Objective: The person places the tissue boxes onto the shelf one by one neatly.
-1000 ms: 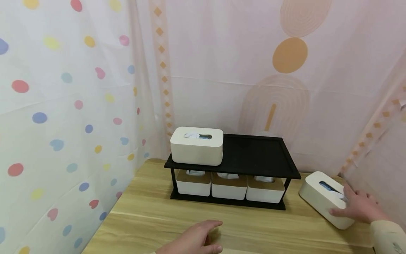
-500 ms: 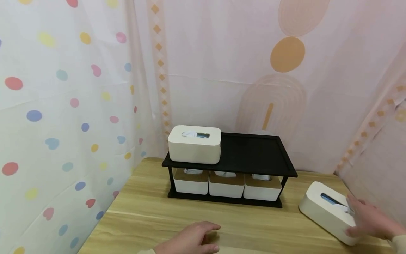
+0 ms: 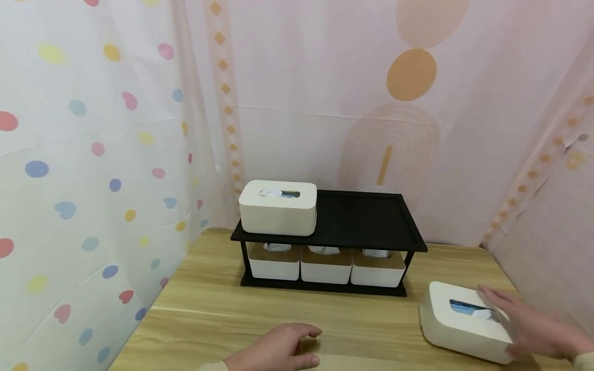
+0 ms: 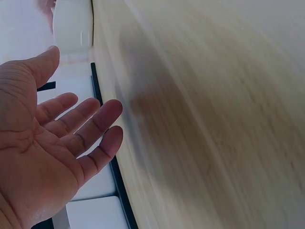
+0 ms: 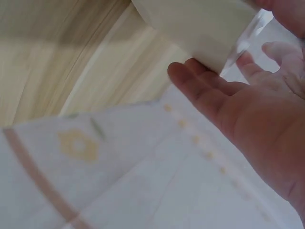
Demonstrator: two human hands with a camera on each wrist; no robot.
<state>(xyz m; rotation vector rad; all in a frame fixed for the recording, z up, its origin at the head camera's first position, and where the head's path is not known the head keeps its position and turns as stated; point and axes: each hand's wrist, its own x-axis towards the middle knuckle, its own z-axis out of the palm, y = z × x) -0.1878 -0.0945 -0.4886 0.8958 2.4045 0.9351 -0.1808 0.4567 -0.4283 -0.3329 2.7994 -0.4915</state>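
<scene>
My right hand [image 3: 533, 327] grips the right end of a white tissue box [image 3: 464, 337] on the right side of the table. Its thumb is at the near side and its fingers reach along the far side. In the right wrist view, the box [image 5: 200, 28] lies between thumb and fingers. A white tissue tip shows in the slot, over a blue pack. Near the front edge of the head view, my left hand [image 3: 280, 348] holds nothing, its fingers loosely bent and spread in the left wrist view. The second white tissue box [image 3: 278, 214] stands on the black rack [image 3: 366, 219].
Under the rack's top, several white boxes with brown lids [image 3: 326, 267] stand side by side, tissue showing in each. The wooden table [image 3: 223, 319] runs up to a dotted curtain [image 3: 102, 206] on the left and a pink curtain [image 3: 315, 134] behind.
The right hand has drawn the tissue box nearer and turned it so its long side faces more to the front. The left hand stays almost still. The head view has shifted slightly right.
</scene>
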